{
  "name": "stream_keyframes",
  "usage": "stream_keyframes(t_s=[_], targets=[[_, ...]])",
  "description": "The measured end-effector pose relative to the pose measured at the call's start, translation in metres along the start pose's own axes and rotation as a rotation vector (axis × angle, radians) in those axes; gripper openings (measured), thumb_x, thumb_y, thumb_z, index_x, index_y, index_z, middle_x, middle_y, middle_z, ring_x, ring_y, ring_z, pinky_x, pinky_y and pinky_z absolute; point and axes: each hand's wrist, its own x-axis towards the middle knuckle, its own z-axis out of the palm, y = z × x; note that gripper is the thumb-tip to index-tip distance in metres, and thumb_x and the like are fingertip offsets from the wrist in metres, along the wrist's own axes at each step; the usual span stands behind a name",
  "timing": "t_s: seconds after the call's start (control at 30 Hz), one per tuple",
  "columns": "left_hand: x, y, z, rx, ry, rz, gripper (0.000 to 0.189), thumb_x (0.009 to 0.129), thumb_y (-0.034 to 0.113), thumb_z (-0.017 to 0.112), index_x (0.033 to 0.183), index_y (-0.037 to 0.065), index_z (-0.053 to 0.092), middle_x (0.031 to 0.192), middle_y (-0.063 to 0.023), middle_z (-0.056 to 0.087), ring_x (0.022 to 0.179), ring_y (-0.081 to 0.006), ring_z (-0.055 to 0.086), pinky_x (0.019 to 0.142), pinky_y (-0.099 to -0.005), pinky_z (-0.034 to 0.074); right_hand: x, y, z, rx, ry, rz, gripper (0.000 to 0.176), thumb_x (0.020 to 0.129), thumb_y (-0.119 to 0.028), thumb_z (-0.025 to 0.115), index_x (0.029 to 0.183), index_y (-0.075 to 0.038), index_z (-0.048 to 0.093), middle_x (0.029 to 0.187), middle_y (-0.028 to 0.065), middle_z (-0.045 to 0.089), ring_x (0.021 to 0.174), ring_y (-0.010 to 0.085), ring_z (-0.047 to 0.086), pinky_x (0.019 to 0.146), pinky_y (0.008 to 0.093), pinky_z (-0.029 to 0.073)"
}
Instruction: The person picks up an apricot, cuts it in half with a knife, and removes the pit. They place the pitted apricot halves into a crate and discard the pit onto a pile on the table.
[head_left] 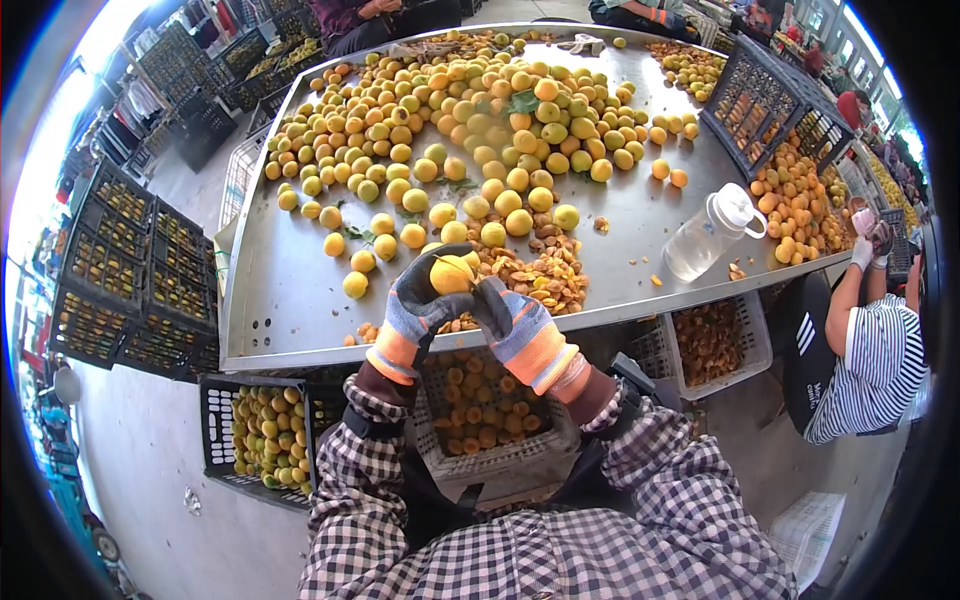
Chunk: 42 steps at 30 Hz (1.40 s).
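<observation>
In the head view, my left hand (408, 312), in a grey, orange and black-palmed glove, is closed around a yellow apricot (452, 275). My right hand (512, 322), gloved alike, is closed against the right side of that fruit; anything between its fingertips is hidden. Just beyond both hands lies a heap of split apricot pieces and stones (545, 278) on the metal table (270, 325). Many whole apricots (500, 130) spread behind it. Below my hands stands a crate of apricot halves (485, 405).
A clear water bottle (710, 232) stands at right on the table, near a tipped black crate (765, 105) with apricots. Beneath the edge is a white crate (722, 340) of scraps. A black crate (275, 435) of apricots sits lower left. A person in stripes (880, 360) works at right.
</observation>
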Motion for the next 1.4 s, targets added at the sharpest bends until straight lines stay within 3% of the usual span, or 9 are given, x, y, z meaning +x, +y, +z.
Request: stream_keyframes(t_s=[0.13, 0.23, 0.37, 0.57, 0.73, 0.83, 1.0, 1.13, 1.4], targets=[[-0.005, 0.007, 0.008, 0.022, 0.068, 0.047, 0.053, 0.084, 0.029, 0.072, 0.124, -0.002, 0.056, 0.106, -0.006, 0.065, 0.095, -0.0132, 0.061, 0.083, -0.028, 0.05, 0.002, -0.011, -0.002, -0.024, 0.038, -0.022, 0.027, 0.085, -0.003, 0.057, 0.112, -0.001, 0.053, 0.086, 0.0185, 0.058, 0.074, 0.0383, 0.061, 0.061, 0.044, 0.05], [-0.012, 0.002, 0.032, -0.588, 0.144, -0.216, 0.059, 0.089, 0.042, 0.065, 0.124, -0.004, 0.055, 0.111, -0.0094, 0.064, 0.1, -0.0203, 0.062, 0.09, -0.0328, 0.048, 0.007, -0.009, 0.012, -0.019, 0.022, 0.067, 0.024, 0.085, -0.004, 0.058, 0.109, -0.002, 0.053, 0.083, 0.0187, 0.059, 0.076, 0.0393, 0.061, 0.061, 0.0448, 0.05], [-0.007, -0.007, 0.009, -0.505, -0.076, -0.255, 0.04, 0.094, 0.028, 0.061, 0.122, -0.001, 0.056, 0.103, -0.0067, 0.065, 0.091, -0.0147, 0.061, 0.083, -0.0274, 0.048, 0.003, 0.003, 0.012, 0.048, 0.017, 0.115, 0.025, 0.085, -0.007, 0.058, 0.109, -0.004, 0.053, 0.087, 0.0187, 0.061, 0.08, 0.0402, 0.062, 0.065, 0.0441, 0.051], [-0.009, -0.006, 0.012, -0.006, 0.201, -0.04, 0.041, 0.087, 0.02, 0.071, 0.12, 0.0, 0.06, 0.106, -0.0032, 0.065, 0.097, -0.0107, 0.059, 0.084, -0.0248, 0.046, 0.006, 0.006, 0.012, -0.016, -0.045, 0.073, 0.025, 0.086, -0.01, 0.058, 0.11, -0.004, 0.054, 0.091, 0.018, 0.062, 0.084, 0.0385, 0.063, 0.069, 0.0435, 0.051], [-0.004, -0.004, 0.032, -0.437, 0.233, -0.281, 0.063, 0.099, 0.056, 0.035, 0.104, -0.001, 0.062, 0.068, -0.004, 0.057, 0.056, -0.0143, 0.053, 0.054, -0.0235, 0.041, 0.002, 0.012, 0.037, -0.173, -0.06, 0.047, 0.022, 0.087, -0.011, 0.057, 0.107, -0.003, 0.051, 0.089, 0.0219, 0.063, 0.08, 0.0345, 0.065, 0.067, 0.0429, 0.051], [-0.002, -0.021, 0.026, -0.437, 0.304, -0.365, 0.067, 0.099, 0.058, 0.03, 0.105, 0.0, 0.061, 0.066, -0.0018, 0.056, 0.056, -0.0124, 0.052, 0.054, -0.0216, 0.04, 0.002, 0.018, 0.041, -0.338, -0.174, -0.007, 0.024, 0.087, -0.012, 0.054, 0.109, -0.003, 0.05, 0.092, 0.0201, 0.065, 0.083, 0.0329, 0.066, 0.069, 0.0423, 0.052], [-0.002, -0.023, 0.007, -0.276, 0.197, -0.218, 0.043, 0.1, 0.042, 0.044, 0.113, 0.005, 0.06, 0.111, -0.008, 0.062, 0.096, -0.0141, 0.061, 0.075, -0.0258, 0.051, 0.006, 0.002, 0.01, -0.132, -0.123, 0.234, 0.034, 0.089, -0.021, 0.06, 0.118, -0.007, 0.052, 0.097, 0.0167, 0.064, 0.085, 0.0355, 0.064, 0.066, 0.0414, 0.053], [-0.003, -0.027, 0.001, 0.048, 0.151, -0.17, 0.04, 0.095, 0.03, 0.057, 0.123, 0.001, 0.056, 0.107, -0.0055, 0.063, 0.092, -0.0123, 0.061, 0.069, -0.0264, 0.053, 0.008, 0.005, 0.004, -0.26, -0.028, 0.163, 0.067, 0.089, -0.017, 0.054, 0.147, -0.004, 0.024, 0.111, 0.0219, 0.062, 0.091, 0.0375, 0.066, 0.075, 0.0428, 0.054], [-0.001, -0.023, 0.014, 0.129, 0.16, -0.034, 0.036, 0.086, 0.015, 0.07, 0.115, -0.002, 0.059, 0.1, -0.0044, 0.065, 0.093, -0.0115, 0.06, 0.083, -0.0266, 0.05, 0.01, 0.023, 0.018, 0.028, -0.008, -0.059, 0.055, 0.088, -0.009, 0.056, 0.139, -0.007, 0.037, 0.113, 0.0244, 0.061, 0.099, 0.038, 0.063, 0.078, 0.0428, 0.053]])
